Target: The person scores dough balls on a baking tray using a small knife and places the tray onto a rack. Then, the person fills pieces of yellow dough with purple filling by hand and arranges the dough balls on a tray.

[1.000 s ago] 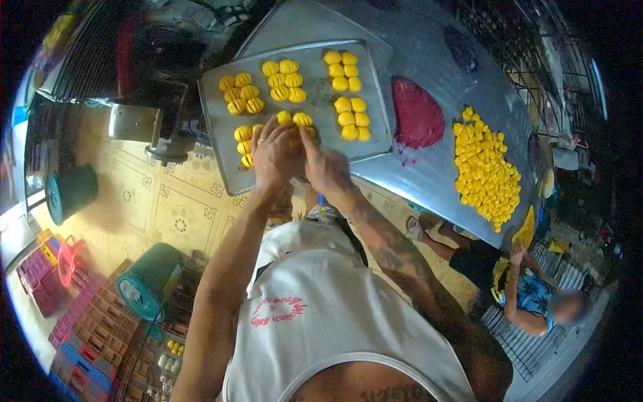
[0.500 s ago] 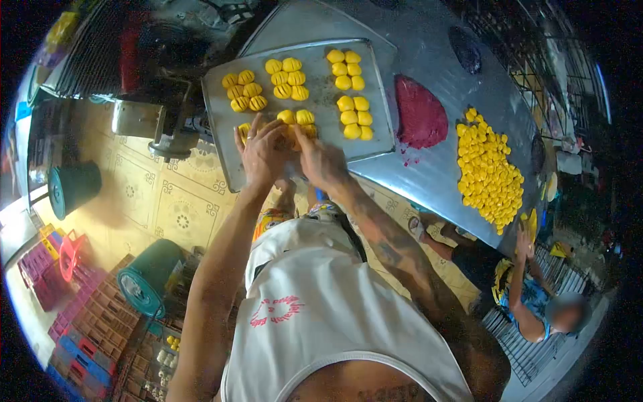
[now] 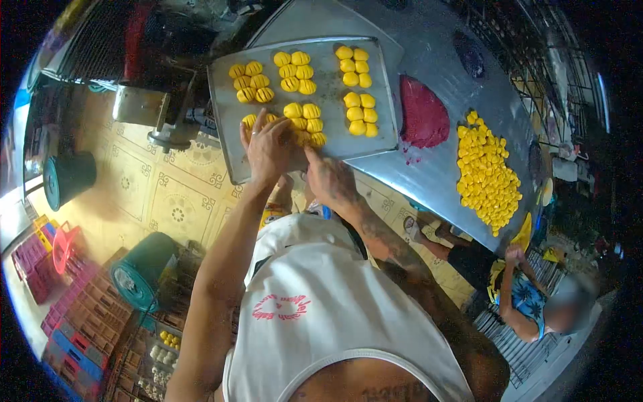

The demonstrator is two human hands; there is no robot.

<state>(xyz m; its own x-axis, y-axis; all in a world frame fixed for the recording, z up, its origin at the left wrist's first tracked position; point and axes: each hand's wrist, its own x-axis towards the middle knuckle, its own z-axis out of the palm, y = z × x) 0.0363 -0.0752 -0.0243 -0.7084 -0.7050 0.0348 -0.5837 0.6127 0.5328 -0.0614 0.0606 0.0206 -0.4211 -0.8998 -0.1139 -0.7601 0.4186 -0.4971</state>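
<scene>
- Head view: the left grip arches over the yellow pieces at the tray's near edge, its fingertips among them; whether it pinches one is hidden, so I cannot tell.
- The right grip has its forefinger out to the lowest pieces just beside the left grip, its other fingers bent; I cannot tell if it holds anything.
- The work looks like fine placing or pressing — best done with light fingertips, since soft pieces would dent under a hard push.
- I would brace the outer side of the cluster with the left grip and nudge with the right forefinger, keeping each piece touching its neighbour and the grooves unsmeared.
- The tray lies under and ahead of both grips, partly over the surface; its near left part seems to overhang, so leaning there could tip it.
- In the tray, beyond the grips, sit scored pieces; ahead and right of the right grip, two clusters of smooth pieces.
- Right of the grips, on the surface: pink dough, then a yellow heap.
- Left of the left grip, well apart: a green bin — contents not visible.
</scene>
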